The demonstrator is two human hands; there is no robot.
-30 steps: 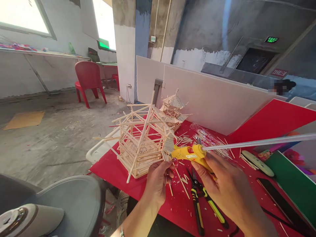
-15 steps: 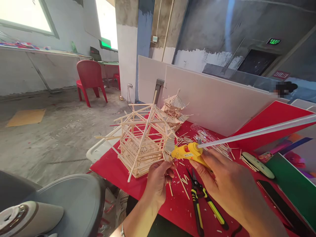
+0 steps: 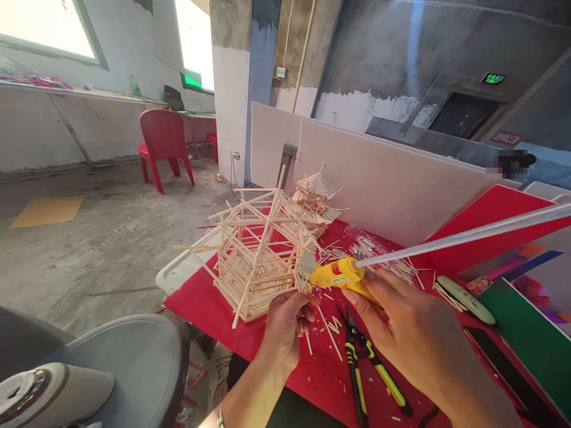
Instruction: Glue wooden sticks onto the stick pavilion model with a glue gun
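My right hand (image 3: 401,321) is closed around the handle of a yellow hot glue gun (image 3: 336,273), and a long translucent glue stick (image 3: 464,235) runs out of its back. The gun's nozzle points left, just above my left hand (image 3: 288,321). The thumb and fingers of that hand are pinched together; whatever lies between them is too small to make out. Right beside it stands a framework of thin wooden sticks (image 3: 254,273), with slanted roof poles meeting at a peak. Pruning shears (image 3: 357,339) with black and yellow handles lie below the gun, blades apart.
A smaller stick pagoda (image 3: 314,193) stands behind the framework on the red tabletop (image 3: 267,342). Loose sticks in clear plastic (image 3: 383,255) lie to the right, near a pale green oval case (image 3: 466,299). White boards (image 3: 379,178) rise behind. A grey stool (image 3: 147,356) holds a cup (image 3: 57,389).
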